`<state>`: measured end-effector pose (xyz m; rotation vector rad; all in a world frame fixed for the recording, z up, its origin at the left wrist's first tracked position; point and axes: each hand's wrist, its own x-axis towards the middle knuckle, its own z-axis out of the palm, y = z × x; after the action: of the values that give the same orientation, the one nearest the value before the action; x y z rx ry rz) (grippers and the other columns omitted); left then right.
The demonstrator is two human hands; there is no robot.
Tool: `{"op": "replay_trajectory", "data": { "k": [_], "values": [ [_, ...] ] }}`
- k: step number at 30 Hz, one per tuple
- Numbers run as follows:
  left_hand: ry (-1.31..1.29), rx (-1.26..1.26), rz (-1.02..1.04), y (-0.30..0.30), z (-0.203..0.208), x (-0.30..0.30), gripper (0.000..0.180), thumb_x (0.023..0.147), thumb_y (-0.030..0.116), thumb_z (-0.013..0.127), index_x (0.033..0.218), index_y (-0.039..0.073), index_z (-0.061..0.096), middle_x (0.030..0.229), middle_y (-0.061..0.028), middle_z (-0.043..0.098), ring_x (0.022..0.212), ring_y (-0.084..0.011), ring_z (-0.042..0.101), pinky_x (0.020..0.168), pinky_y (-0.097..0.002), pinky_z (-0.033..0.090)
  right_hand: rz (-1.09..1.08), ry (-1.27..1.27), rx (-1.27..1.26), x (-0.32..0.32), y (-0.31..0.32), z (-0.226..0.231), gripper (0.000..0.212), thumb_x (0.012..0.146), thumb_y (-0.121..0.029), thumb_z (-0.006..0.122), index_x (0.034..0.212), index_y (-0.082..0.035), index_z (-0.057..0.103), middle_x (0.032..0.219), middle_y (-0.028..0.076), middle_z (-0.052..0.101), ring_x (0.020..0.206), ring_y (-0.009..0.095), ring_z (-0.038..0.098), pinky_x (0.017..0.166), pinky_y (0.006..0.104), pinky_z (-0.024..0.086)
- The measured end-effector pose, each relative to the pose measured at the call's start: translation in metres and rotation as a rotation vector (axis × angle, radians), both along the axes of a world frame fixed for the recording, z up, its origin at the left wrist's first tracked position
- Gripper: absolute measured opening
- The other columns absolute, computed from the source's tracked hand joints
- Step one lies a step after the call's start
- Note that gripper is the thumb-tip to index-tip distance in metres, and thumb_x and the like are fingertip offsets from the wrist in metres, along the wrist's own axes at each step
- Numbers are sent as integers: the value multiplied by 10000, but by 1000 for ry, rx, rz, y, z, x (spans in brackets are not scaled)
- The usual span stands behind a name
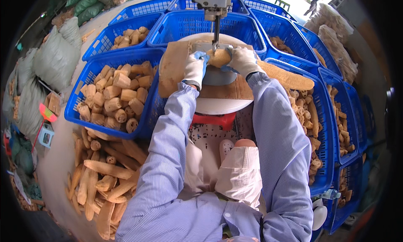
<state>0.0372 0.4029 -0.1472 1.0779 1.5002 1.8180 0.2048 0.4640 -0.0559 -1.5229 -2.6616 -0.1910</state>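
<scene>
A long dried loofah (289, 76) lies across the work surface under a machine (214, 15) with a narrow vertical blade part. My right hand (242, 61), in a white and blue work glove, is closed round it, and its long end sticks out to the right. My left hand (195, 68), gloved alike, closes on the loofah's left end, just left of the blade part; its fingertips are partly hidden. Beneath both hands are a brown cardboard sheet (170, 70) and a round white table (224, 106).
A blue basket (145, 122) of short cut loofah pieces stands at the left, above a heap of whole loofahs (107, 170). More blue baskets (329, 158) stand at the right and far side. Pale sacks (56, 59) lie far left; a clear bottle (331, 194) is at lower right.
</scene>
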Motion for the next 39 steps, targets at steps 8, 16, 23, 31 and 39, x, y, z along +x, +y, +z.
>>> {"op": "replay_trajectory", "data": {
  "k": [8, 16, 23, 31, 39],
  "values": [
    [201, -129, -35, -22, 16, -15, 182, 939, 167, 677, 1019, 9, 716, 791, -30, 677, 650, -102, 590, 637, -272, 498, 127, -40, -231, 0, -3, 31, 781, 673, -599, 825, 1325, -208, 647, 1197, 129, 714, 1107, 320, 686, 959, 415, 545],
    [-229, 32, -229, -143, 23, 98, 372, 934, 110, 732, 1247, 46, 543, 1125, -38, 621, 999, -104, 604, 858, -264, 522, 241, 20, -282, 103, -91, 28, 930, 620, -525, 904, 1427, -218, 556, 1238, 160, 670, 1165, 359, 631, 997, 432, 509],
    [-420, 44, -678, -115, -3, 258, 509, 963, 521, 645, 1302, 150, 563, 1082, -21, 656, 862, -108, 624, 742, -265, 556, -137, -12, 152, 262, -145, 67, 983, 642, -515, 895, 1495, -287, 463, 1311, 100, 609, 1203, 289, 607, 1009, 426, 544],
    [-414, -124, -863, -157, 9, 271, 693, 1014, 541, 529, 1524, 100, 367, 1348, -127, 564, 1123, -218, 635, 904, -350, 557, -102, -81, 117, 305, -191, 36, 874, 655, -469, 899, 1418, -214, 558, 1202, 86, 639, 1094, 290, 627, 954, 431, 500],
    [-158, -29, -634, -179, 49, 167, 682, 896, 118, 776, 1472, 50, 417, 1286, -85, 588, 1170, -156, 581, 995, -309, 505, 128, -173, 65, 188, -207, 41, 1017, 726, -542, 819, 1561, -213, 341, 1463, 87, 482, 1391, 281, 417, 1209, 531, 209]
  ]
}}
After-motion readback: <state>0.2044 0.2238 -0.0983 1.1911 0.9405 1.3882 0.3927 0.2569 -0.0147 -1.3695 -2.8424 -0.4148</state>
